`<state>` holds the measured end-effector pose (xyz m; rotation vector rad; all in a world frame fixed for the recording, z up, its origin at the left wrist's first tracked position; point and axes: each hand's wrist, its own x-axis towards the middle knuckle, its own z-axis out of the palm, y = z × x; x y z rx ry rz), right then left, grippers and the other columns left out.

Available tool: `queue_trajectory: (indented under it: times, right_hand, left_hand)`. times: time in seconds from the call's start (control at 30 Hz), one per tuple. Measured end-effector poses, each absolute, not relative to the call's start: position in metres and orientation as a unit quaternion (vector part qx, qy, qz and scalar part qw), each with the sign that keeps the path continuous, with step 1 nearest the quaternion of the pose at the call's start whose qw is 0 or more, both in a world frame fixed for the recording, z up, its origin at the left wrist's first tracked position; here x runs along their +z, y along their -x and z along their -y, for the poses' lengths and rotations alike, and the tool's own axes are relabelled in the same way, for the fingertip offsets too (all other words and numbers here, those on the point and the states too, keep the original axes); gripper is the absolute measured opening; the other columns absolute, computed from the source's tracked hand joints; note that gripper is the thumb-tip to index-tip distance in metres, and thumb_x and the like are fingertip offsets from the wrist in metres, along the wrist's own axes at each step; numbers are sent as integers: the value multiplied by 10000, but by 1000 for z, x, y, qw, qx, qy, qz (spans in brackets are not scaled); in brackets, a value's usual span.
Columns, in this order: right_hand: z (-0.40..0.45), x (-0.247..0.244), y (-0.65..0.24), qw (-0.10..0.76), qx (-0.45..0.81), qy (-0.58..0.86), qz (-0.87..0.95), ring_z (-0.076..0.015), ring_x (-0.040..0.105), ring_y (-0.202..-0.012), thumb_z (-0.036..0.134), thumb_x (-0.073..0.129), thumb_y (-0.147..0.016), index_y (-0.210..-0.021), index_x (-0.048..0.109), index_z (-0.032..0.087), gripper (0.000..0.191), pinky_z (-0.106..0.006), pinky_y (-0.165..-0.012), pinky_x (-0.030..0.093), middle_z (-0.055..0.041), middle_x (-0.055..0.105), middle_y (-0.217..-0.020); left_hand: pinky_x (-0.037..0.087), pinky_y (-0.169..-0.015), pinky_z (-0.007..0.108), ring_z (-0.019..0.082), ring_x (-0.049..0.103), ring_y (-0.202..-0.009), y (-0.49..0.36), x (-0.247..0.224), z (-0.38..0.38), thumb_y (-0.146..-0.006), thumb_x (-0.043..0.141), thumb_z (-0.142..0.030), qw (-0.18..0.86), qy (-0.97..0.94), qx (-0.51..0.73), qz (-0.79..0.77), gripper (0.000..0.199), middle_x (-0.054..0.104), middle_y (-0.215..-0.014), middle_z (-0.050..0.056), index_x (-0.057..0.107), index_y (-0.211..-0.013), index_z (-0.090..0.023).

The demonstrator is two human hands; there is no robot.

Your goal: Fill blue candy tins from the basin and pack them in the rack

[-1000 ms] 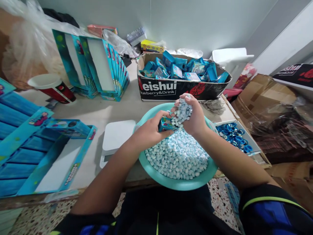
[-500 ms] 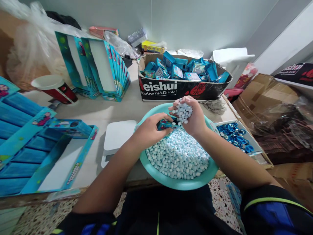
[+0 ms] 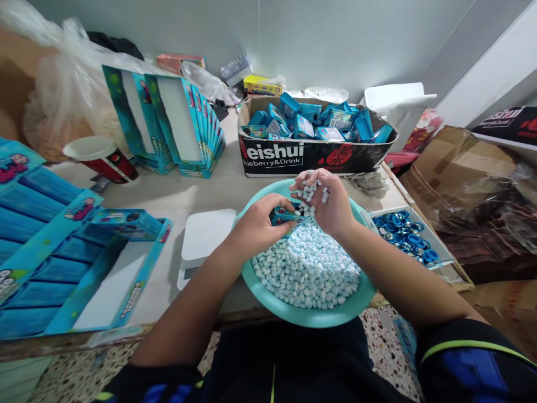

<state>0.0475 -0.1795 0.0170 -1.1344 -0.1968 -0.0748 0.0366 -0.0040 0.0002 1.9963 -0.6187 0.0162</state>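
Over a turquoise basin (image 3: 310, 319) heaped with small white candies (image 3: 308, 274), my left hand (image 3: 260, 226) grips a small blue candy box (image 3: 280, 213) between thumb and fingers. The box lies on its side, its open end towards the right. My right hand (image 3: 335, 206) is cupped around loose candies (image 3: 309, 193), its lower edge against the mouth of the box. Some candies sit at that opening. How full the box is inside cannot be seen.
Behind the basin stands a carton (image 3: 314, 157) of blue boxes. A white scale (image 3: 207, 235) is left of it; a tray of blue caps (image 3: 405, 238) is at the right. Display boxes (image 3: 142, 274), folded display cartons (image 3: 180, 123) and a paper cup (image 3: 103, 159) occupy the left side.
The pile in my right palm has shrunk, with candies sliding down to the box opening. My left hand keeps its hold on the box. The view has shifted slightly.
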Motion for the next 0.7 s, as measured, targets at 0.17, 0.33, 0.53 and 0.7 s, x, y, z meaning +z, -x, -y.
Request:
queue_trajectory:
  times: [0.17, 0.33, 0.53, 0.7]
  right_hand:
    - [176, 15, -45, 822, -40, 554, 129, -197, 674, -835, 492, 669, -818, -855, 621, 260, 240, -380, -828, 556, 3, 652, -851]
    - [180, 17, -42, 795, -52, 587, 141, -214, 669, -820, 492, 605, -863, -904, 623, 273, 223, -369, -782, 549, 4, 651, -748]
    - [184, 20, -40, 753, -77, 644, 116, -244, 682, -830, 509, 561, -872, -812, 629, 279, 248, -411, -802, 555, -7, 608, -649]
    - [182, 15, -40, 730, -80, 665, 140, -288, 705, -968, 508, 618, -864, -694, 684, 263, 306, -471, -910, 539, -42, 669, -736]
  left_hand:
    - [527, -1034, 455, 273, 664, -1141, -40, 0, 1, -837, 748, -297, 506, -809, 46, 297, 142, 721, -1090, 58, 670, -933, -228]
    - [529, -1019, 438, 281, 679, -1133, -42, -4, 2, -815, 769, -297, 516, -799, 58, 304, 152, 738, -1101, 51, 680, -918, -229]
    - [515, -1043, 431, 274, 663, -1175, -38, -4, 2, -816, 759, -218, 531, -782, 61, 322, 145, 734, -1110, 54, 691, -944, -217]
    - [536, -1030, 430, 245, 657, -1144, -36, -4, 1, -872, 695, -179, 497, -791, 42, 355, 169, 687, -1161, 60, 739, -1024, -237]
